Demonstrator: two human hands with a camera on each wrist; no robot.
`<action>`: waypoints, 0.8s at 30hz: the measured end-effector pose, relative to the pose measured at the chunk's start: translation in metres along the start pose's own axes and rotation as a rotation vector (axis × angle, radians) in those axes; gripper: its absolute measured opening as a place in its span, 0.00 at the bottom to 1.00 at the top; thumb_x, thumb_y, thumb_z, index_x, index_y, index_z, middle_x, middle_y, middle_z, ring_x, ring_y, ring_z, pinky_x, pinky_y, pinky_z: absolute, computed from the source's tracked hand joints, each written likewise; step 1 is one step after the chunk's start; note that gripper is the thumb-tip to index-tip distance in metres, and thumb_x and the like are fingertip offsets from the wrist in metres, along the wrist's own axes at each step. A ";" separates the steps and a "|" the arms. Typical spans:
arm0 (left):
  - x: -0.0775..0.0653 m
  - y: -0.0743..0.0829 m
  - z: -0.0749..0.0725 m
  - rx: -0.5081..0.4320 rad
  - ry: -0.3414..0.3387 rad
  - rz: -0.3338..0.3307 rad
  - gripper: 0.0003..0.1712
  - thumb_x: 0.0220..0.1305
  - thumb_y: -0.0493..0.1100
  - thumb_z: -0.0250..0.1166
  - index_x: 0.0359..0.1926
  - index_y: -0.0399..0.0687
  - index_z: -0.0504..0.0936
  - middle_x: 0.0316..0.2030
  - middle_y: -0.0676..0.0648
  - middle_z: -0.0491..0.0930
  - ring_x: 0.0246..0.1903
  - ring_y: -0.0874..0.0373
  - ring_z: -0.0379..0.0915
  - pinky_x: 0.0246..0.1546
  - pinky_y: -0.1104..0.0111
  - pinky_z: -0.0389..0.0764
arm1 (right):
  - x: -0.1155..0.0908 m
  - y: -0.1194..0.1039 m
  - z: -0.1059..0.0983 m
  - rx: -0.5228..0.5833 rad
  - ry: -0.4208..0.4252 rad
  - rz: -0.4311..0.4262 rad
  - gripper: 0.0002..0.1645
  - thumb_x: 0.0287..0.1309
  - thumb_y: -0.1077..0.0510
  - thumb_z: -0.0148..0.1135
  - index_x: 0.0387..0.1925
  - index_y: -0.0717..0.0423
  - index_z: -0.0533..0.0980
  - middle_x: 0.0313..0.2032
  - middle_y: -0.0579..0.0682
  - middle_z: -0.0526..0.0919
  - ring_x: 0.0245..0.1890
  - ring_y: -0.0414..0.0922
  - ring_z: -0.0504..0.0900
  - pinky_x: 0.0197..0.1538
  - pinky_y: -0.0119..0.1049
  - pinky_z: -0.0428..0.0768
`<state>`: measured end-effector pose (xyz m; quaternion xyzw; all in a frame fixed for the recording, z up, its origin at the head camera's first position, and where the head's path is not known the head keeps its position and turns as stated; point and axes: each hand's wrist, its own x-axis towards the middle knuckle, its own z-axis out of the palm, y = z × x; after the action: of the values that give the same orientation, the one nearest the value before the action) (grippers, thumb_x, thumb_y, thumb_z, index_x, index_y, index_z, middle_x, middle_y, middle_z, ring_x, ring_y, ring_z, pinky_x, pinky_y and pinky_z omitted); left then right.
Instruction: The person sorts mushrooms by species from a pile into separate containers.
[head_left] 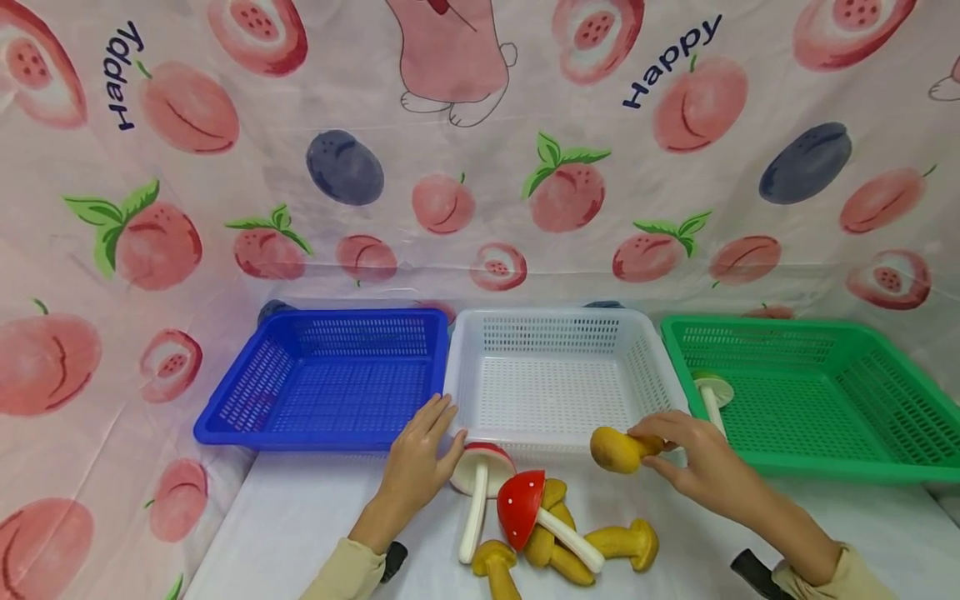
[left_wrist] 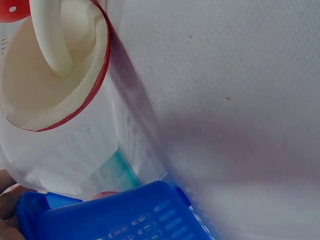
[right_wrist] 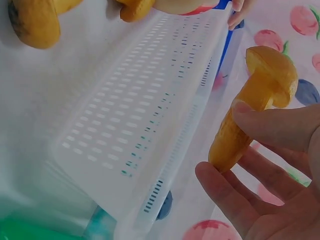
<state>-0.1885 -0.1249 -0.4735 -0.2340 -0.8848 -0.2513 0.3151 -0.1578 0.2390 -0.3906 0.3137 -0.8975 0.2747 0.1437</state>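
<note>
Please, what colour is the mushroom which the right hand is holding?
The mushroom in the right hand is yellow-brown; the right wrist view shows it best.

From the yellow mushroom (head_left: pixel 617 450) in the right hand (head_left: pixel 696 454), we have open room over the white basket (head_left: pixel 551 383) at half past ten, above its raised near rim (head_left: pixel 551 436), while the heap of mushrooms (head_left: pixel 522 510) blocks a low pass at half past seven. From that hand, the green basket (head_left: pixel 825 468) bars our way at three; from the left hand (head_left: pixel 418 458), we meet a red-rimmed mushroom (head_left: pixel 472 518) close by at four.
</note>
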 end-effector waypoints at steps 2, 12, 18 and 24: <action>0.000 0.000 0.000 0.000 0.001 0.003 0.23 0.57 0.45 0.67 0.50 0.35 0.81 0.56 0.39 0.76 0.59 0.45 0.69 0.54 0.50 0.72 | 0.003 0.001 0.000 0.000 0.010 -0.013 0.26 0.34 0.74 0.74 0.39 0.53 0.81 0.38 0.43 0.82 0.34 0.36 0.78 0.32 0.30 0.82; -0.002 -0.001 0.001 -0.003 0.000 0.000 0.23 0.57 0.44 0.67 0.51 0.35 0.81 0.56 0.39 0.76 0.59 0.45 0.69 0.54 0.50 0.72 | 0.021 0.014 0.005 0.010 -0.018 0.033 0.21 0.39 0.72 0.73 0.39 0.56 0.81 0.38 0.46 0.83 0.33 0.41 0.78 0.31 0.32 0.82; -0.002 -0.001 0.000 -0.007 0.004 0.002 0.22 0.57 0.44 0.67 0.50 0.35 0.81 0.56 0.39 0.76 0.59 0.45 0.69 0.54 0.50 0.73 | 0.032 0.032 0.011 0.020 -0.056 0.091 0.17 0.42 0.71 0.71 0.39 0.61 0.81 0.37 0.52 0.83 0.34 0.46 0.78 0.31 0.34 0.82; -0.002 0.000 0.000 -0.003 0.003 0.012 0.22 0.57 0.44 0.66 0.50 0.35 0.81 0.55 0.39 0.76 0.59 0.45 0.69 0.54 0.51 0.73 | 0.039 0.051 0.022 0.021 -0.074 0.121 0.16 0.42 0.71 0.71 0.38 0.63 0.81 0.36 0.53 0.84 0.32 0.46 0.78 0.30 0.34 0.81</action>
<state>-0.1873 -0.1258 -0.4746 -0.2393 -0.8826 -0.2509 0.3175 -0.2223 0.2409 -0.4124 0.2703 -0.9167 0.2803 0.0900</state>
